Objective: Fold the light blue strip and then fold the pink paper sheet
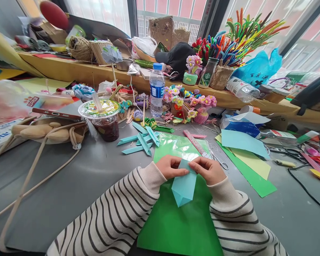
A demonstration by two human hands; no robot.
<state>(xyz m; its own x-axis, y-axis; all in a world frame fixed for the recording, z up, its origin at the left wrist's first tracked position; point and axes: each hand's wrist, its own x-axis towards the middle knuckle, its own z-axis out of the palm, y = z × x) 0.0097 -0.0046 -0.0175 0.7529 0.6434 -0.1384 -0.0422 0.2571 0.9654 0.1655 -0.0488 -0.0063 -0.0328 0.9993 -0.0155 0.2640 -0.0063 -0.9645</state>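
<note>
Striped sleeves (117,213) converge; left hand (171,167) and right hand (209,170) each pinch the folded blue paper (184,186) top edge above the green sheet (176,224)

Around the green sheet (176,220) in front of you, you have two hands, left (170,166) and right (208,170), on one folded light-blue paper (185,186). Beyond the sheet lie about six folded teal strips (141,139). Farther back stand one water bottle (157,90) and one lidded drink cup (104,119). Right of the sheet, count one pink ruler (196,143) and one pair of scissors (218,160).
</note>
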